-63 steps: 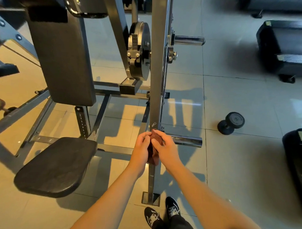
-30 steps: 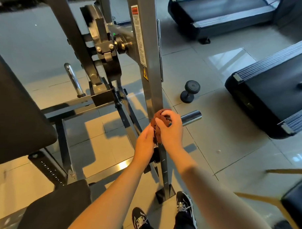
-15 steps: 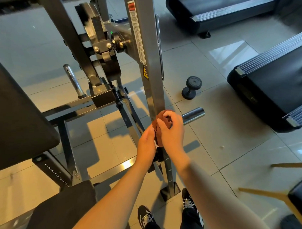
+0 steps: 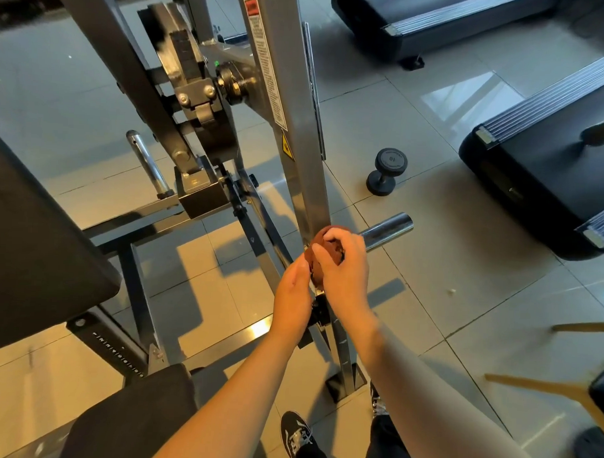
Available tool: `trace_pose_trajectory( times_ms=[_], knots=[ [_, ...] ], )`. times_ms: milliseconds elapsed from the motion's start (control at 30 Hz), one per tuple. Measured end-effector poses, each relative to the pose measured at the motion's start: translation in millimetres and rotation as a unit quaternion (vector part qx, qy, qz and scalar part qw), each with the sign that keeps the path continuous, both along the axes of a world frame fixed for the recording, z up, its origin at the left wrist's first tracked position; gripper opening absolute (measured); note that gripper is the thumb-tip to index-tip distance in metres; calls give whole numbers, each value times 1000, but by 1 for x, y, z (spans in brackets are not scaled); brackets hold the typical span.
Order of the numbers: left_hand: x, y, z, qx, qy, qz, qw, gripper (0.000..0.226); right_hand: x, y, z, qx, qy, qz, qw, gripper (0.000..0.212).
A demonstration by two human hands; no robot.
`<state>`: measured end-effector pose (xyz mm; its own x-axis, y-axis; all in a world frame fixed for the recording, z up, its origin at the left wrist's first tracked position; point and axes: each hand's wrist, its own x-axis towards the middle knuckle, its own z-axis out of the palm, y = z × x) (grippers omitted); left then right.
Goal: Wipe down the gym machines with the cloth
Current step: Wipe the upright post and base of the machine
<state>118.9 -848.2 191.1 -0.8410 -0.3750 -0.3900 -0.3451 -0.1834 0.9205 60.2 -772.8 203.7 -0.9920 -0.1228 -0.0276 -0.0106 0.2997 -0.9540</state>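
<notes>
A brown cloth (image 4: 322, 251) is bunched against the lower part of the machine's grey upright post (image 4: 298, 153), where a chrome peg (image 4: 388, 230) sticks out to the right. My right hand (image 4: 343, 271) grips the cloth from the right, fingers curled over its top. My left hand (image 4: 293, 295) presses against the cloth's left side; its fingers are hidden behind the hand. Most of the cloth is covered by both hands.
The black back pad (image 4: 33, 250) and seat (image 4: 129, 418) of the machine fill the left. A second chrome peg (image 4: 147, 161) stands behind. A small dumbbell (image 4: 386, 171) lies on the tiled floor. Treadmills (image 4: 549, 165) sit right and back. My shoes (image 4: 296, 437) stand by the post's foot.
My view swung from facing the machine to looking along its right side. Both hands stay wrapped on the cloth at the post, shifting slightly up by the chrome peg.
</notes>
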Motion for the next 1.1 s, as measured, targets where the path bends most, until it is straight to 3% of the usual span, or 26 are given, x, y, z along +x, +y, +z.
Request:
trace_pose_trajectory(
  times_ms=[233,400,500,600,667,833,900,1033,1100],
  knots=[
    [5,9,-22,-70,-36,-29,996,44,12,26,-44,71,-127,-11,989,19],
    [6,13,-12,-37,-19,-11,999,34,-2,11,-6,20,-15,27,999,33],
    [7,17,-19,-39,-33,0,999,33,4,16,-22,24,-17,36,999,33],
    [9,21,-37,-57,-59,3,997,39,10,34,-52,51,-76,35,995,19],
    [10,26,-40,-63,-69,6,996,43,10,43,-59,43,-133,43,989,21],
    [27,49,-43,-12,-88,27,996,38,16,70,-40,-118,-285,72,948,17],
    [38,64,-42,16,-99,59,993,32,27,85,-39,-140,-326,123,927,23],
    [54,94,-46,-21,-114,156,981,27,48,117,-58,-5,-254,170,952,37],
    [60,109,-51,-15,-128,182,975,28,56,129,-67,-10,-249,215,944,44]
  ],
)
